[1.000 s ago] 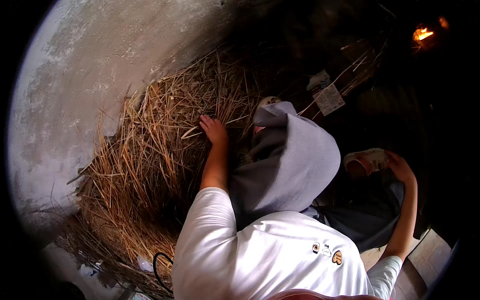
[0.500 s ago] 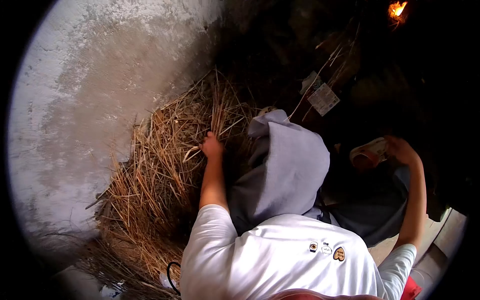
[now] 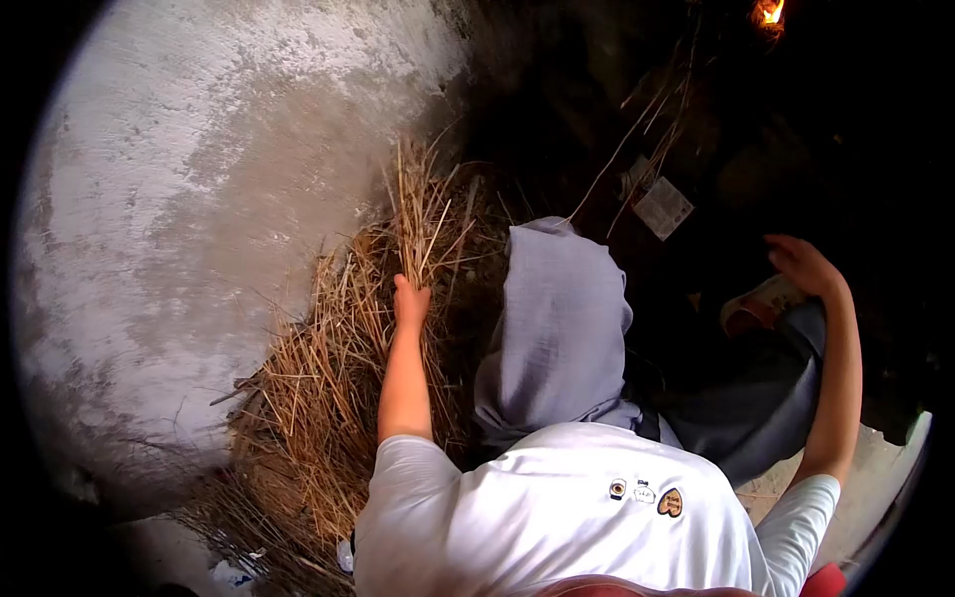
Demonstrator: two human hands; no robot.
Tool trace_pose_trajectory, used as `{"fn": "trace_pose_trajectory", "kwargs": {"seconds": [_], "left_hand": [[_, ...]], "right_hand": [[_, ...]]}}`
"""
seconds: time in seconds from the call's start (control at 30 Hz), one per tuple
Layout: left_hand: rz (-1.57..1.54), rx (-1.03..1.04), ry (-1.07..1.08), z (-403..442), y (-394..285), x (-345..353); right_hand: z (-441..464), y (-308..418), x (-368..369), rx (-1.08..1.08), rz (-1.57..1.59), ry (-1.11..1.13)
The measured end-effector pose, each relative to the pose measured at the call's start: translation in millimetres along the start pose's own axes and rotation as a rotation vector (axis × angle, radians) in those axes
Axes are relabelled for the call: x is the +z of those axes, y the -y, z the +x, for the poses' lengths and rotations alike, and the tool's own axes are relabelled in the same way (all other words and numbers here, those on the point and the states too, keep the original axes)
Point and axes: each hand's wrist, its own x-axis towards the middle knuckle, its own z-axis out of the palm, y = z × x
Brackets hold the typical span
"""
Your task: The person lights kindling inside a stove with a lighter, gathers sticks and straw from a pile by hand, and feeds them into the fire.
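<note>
My left hand (image 3: 411, 301) is closed round a bundle of dry straw (image 3: 418, 224), whose stalks stick up beyond the fingers toward the wall. Under and beside that arm lies the larger straw pile (image 3: 323, 388). On the right, my right hand (image 3: 804, 264) is held in the dark above a light shoe (image 3: 764, 303), its fingers stretched out and holding nothing that I can see. My raised knee, in grey trousers (image 3: 562, 318), stands between the two hands.
A rough plaster wall (image 3: 199, 219) rises at the left. A small fire (image 3: 769, 12) burns at the top right. Long thin stalks (image 3: 622, 164) and a printed card (image 3: 663, 208) lie in the dark beyond my knee. Something red (image 3: 824, 580) shows at bottom right.
My left hand has closed on straw and lifted the bundle from the pile. My right hand has come off the shoe and moved up. The view has shifted, with the fire nearer the top edge.
</note>
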Motion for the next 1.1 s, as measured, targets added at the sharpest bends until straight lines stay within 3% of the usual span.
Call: {"fn": "trace_pose_trajectory", "kwargs": {"seconds": [0.27,0.37,0.5,0.63,0.77,0.83,0.97,1.03,1.1], "left_hand": [[-0.154,0.135,-0.077,-17,30,-33],[0.054,0.090,-0.067,-30,14,-39],[-0.114,0.126,-0.057,-44,-5,-42],[-0.244,0.219,-0.130,-28,1,-50],[-0.395,0.354,-0.159,-32,-21,-83],[-0.423,0.514,-0.299,-23,-28,-88],[-0.370,0.745,-0.259,-16,-63,-109],[-0.319,0.760,-0.209,-25,-86,-113],[-0.165,0.715,-0.322,-53,-113,-112]], "right_hand": [[13,5,5,-0.047,-0.007,0.049],[10,29,6,-0.045,-0.065,0.086],[-1,86,14,-0.250,0.020,0.028],[15,141,26,-0.622,0.024,0.053],[21,208,39,-0.680,0.147,0.125],[28,235,48,-0.807,0.196,0.101],[63,270,88,-0.799,0.473,0.145],[55,284,90,-0.729,0.512,0.180],[52,295,100,-0.702,0.827,0.283]]}}
